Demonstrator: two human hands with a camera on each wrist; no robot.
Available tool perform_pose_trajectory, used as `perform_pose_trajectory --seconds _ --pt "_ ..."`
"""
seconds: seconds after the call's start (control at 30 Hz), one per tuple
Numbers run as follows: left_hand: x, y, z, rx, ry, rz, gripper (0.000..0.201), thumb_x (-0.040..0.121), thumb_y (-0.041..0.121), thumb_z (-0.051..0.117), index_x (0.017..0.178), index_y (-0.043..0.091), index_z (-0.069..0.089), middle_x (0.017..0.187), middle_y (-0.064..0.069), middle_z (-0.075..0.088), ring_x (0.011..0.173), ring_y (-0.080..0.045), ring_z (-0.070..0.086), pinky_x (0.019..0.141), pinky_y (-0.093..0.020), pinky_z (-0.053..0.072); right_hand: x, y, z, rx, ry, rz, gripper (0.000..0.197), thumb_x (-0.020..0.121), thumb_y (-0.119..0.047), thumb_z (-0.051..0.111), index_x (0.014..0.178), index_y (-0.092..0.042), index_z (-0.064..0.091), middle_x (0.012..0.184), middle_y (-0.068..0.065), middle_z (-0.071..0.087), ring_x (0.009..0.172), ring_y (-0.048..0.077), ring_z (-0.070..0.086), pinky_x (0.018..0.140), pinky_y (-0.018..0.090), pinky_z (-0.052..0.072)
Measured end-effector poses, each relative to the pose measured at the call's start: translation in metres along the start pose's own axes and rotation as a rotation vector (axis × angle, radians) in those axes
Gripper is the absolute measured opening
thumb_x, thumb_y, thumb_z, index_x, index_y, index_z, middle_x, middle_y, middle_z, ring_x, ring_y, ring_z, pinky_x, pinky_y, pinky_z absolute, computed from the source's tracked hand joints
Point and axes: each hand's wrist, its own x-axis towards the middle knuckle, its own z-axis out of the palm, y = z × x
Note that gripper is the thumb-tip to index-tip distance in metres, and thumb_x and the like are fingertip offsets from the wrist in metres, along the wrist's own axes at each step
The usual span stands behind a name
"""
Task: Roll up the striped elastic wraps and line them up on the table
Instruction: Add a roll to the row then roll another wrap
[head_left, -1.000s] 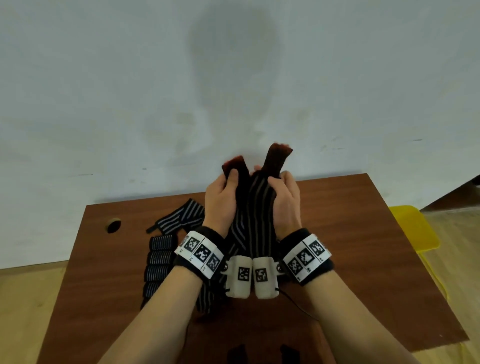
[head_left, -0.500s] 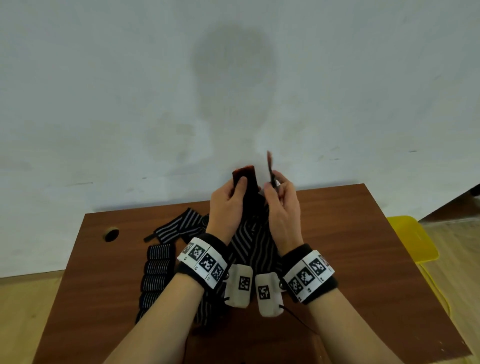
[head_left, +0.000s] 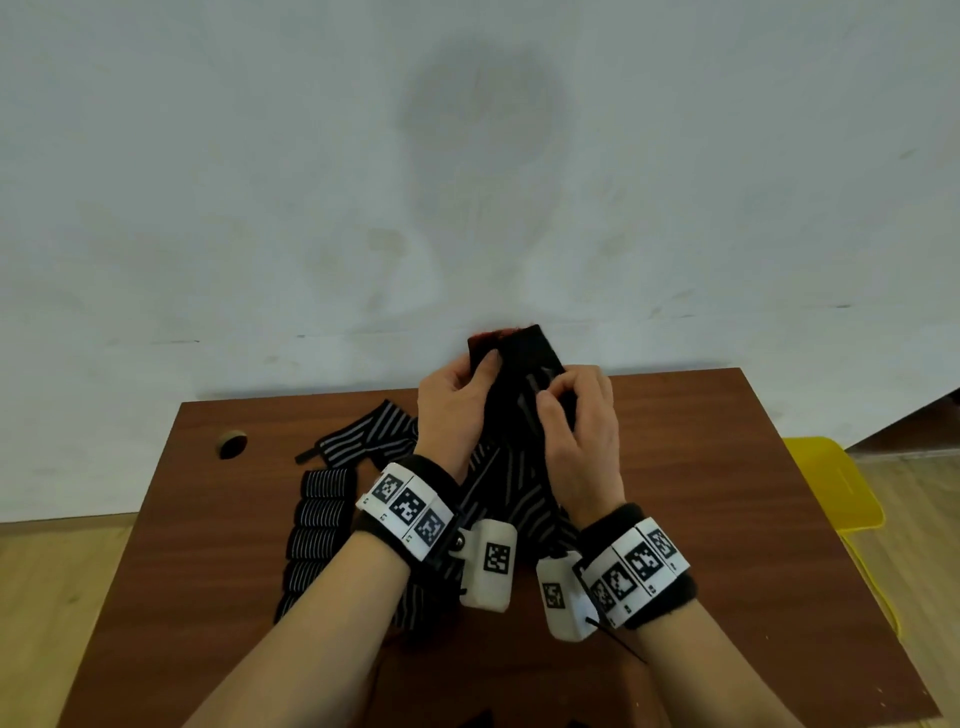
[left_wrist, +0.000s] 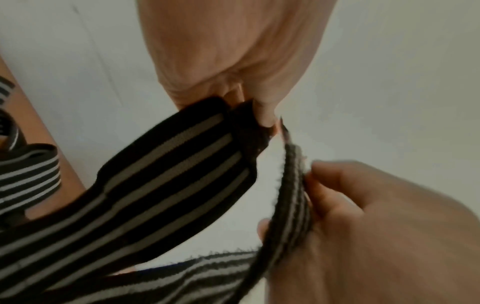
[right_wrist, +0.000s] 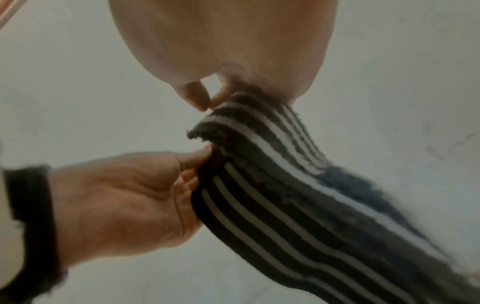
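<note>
I hold a black elastic wrap with grey stripes (head_left: 511, 415) up above the brown table (head_left: 727, 467). My left hand (head_left: 457, 400) pinches its dark top end between thumb and fingers (left_wrist: 262, 111). My right hand (head_left: 576, 421) pinches the other strand beside it (right_wrist: 226, 92). The two strands hang down between my wrists to the table; their lower parts are hidden by my arms. In the left wrist view the wrap (left_wrist: 176, 185) runs from my left fingers down to the left. Several rolled wraps (head_left: 319, 525) lie in a column at the table's left.
One unrolled striped wrap (head_left: 363, 436) lies flat at the back left, by a round hole (head_left: 232, 445) in the tabletop. A pale wall stands right behind the table. A yellow object (head_left: 831, 488) sits off the right edge, over a wooden floor.
The two raised wrap ends, apart a second ago, have come together between my hands. Both hands have lowered a little and the right fingers have moved onto the strand.
</note>
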Motion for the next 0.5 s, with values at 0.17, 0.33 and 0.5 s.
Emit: perform_pose_trajectory --seconds 0.17,0.33,0.5 --pt "0.005 0.005 -0.006 -0.077 0.057 -0.022 0.020 0.103 0.026 0.062 0.109 0.015 0.077 0.101 -0.012 0.079 0.097 -0.030 0.076 0.087 -0.044 0.062 -0.001 -0.008 -0.012 0.300 -0.084 0.138 0.017 0.098 -0.008 0.065 0.112 -0.018 0.061 0.105 -0.003 0.069 0.096 0.015 0.070 0.081 0.030 0.059" --pt "-0.002 -0.005 -0.007 -0.032 -0.062 -0.075 0.029 0.104 0.030 0.058 0.110 0.008 0.076 0.102 -0.016 0.078 0.098 -0.033 0.075 0.089 -0.045 0.060 0.004 -0.007 -0.012 0.323 -0.038 0.220 0.027 0.091 -0.009 0.076 0.115 -0.015 0.065 0.112 0.004 0.073 0.104 0.018 0.073 0.091 0.036 0.060" --pt "-0.004 -0.013 -0.013 -0.052 -0.124 -0.129 0.039 0.106 0.034 0.052 0.110 0.003 0.075 0.106 -0.020 0.076 0.098 -0.031 0.074 0.086 -0.041 0.060 0.002 0.004 -0.011 0.251 -0.070 0.295 0.031 0.087 -0.014 0.081 0.114 -0.015 0.066 0.110 0.000 0.074 0.104 0.011 0.072 0.094 0.035 0.059"
